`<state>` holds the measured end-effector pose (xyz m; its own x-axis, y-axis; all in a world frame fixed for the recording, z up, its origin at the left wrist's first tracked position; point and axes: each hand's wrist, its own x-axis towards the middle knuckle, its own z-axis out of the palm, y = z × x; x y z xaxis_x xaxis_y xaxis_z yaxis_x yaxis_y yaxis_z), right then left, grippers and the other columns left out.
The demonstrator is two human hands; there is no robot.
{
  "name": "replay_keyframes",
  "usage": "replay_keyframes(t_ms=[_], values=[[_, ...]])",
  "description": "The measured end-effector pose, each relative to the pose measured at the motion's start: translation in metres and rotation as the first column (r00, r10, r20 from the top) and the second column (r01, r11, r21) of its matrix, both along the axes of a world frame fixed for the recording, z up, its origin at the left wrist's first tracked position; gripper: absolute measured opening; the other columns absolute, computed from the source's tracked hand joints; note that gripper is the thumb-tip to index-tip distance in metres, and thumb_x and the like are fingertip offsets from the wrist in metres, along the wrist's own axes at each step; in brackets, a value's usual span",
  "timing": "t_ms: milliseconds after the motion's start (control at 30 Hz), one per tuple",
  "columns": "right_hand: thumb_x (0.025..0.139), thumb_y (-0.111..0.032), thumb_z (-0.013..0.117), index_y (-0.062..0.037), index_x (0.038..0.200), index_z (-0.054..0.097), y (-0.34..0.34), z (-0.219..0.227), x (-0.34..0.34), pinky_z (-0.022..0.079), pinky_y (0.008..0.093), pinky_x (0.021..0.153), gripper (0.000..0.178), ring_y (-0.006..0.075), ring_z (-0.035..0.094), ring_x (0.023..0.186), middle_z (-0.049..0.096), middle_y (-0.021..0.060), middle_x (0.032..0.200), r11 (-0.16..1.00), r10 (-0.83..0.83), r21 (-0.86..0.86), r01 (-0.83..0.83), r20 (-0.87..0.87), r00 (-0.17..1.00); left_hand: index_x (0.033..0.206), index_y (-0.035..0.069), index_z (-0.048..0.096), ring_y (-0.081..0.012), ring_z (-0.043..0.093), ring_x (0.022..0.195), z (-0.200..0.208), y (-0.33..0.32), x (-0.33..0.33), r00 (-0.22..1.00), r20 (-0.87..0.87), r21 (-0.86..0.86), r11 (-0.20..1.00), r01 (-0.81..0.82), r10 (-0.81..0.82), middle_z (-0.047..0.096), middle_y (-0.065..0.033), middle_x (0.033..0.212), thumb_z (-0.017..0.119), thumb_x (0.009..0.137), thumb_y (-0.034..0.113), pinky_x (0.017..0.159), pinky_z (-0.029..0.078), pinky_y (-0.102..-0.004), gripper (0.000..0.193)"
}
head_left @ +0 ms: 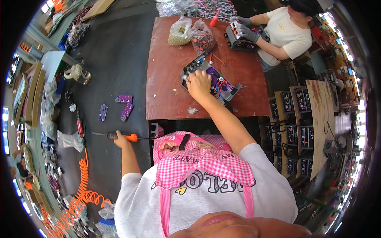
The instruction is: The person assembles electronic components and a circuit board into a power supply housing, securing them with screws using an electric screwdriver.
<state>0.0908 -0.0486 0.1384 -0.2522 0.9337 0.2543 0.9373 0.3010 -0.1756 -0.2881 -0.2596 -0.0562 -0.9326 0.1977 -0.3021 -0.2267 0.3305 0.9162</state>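
In the head view, the left hand (120, 139) is closed around an orange-handled screwdriver (119, 136) lying low over the dark floor mat (115, 59), near three purple circuit boards (126, 107). The right hand (198, 83) reaches forward onto the reddish-brown table (166, 79), fingers curled and pressed down on an open grey electronics chassis (212, 79) with coloured wires inside. Across the table, another person's gloved hands (247, 31) grip a similar unit beside two clear bags (190, 33) of small parts.
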Motion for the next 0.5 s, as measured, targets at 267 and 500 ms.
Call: replay_keyframes(t_ms=[267, 500], values=[[0.076, -0.024, 0.074, -0.0127, 0.092, 0.066, -0.053, 0.027, 0.07, 0.036, 0.0499, 0.097, 0.021, 0.0307, 0.05, 0.114, 0.059, 0.009, 0.114, 0.975, -0.025, 0.217, 0.047, -0.101, 0.995, 0.129, -0.004, 0.055, -0.0309, 0.061, 0.108, 0.06, 0.065, 0.047, 0.606, -0.764, -0.4, 0.899, -0.177, -0.221, 0.058, -0.0196, 0.126, 0.066, 0.091, 0.021, 0.097, 0.047, -0.0424, 0.046], [0.079, -0.038, 0.074, 0.0039, 0.146, 0.031, -0.105, -0.001, 0.119, 0.031, 0.0521, 0.11, 0.089, 0.0465, 0.038, 0.133, 0.039, 0.0317, 0.143, 0.907, -0.334, 0.0, 0.422, -0.612, 0.717, 0.128, 0.003, 0.059, -0.0229, 0.055, 0.125, 0.107, 0.231, 0.179, 0.398, -0.273, 0.36, 0.291, 0.887, -0.876, 0.06, -0.0129, 0.133, 0.043, 0.104, 0.039, 0.1, 0.043, -0.0367, 0.046]])
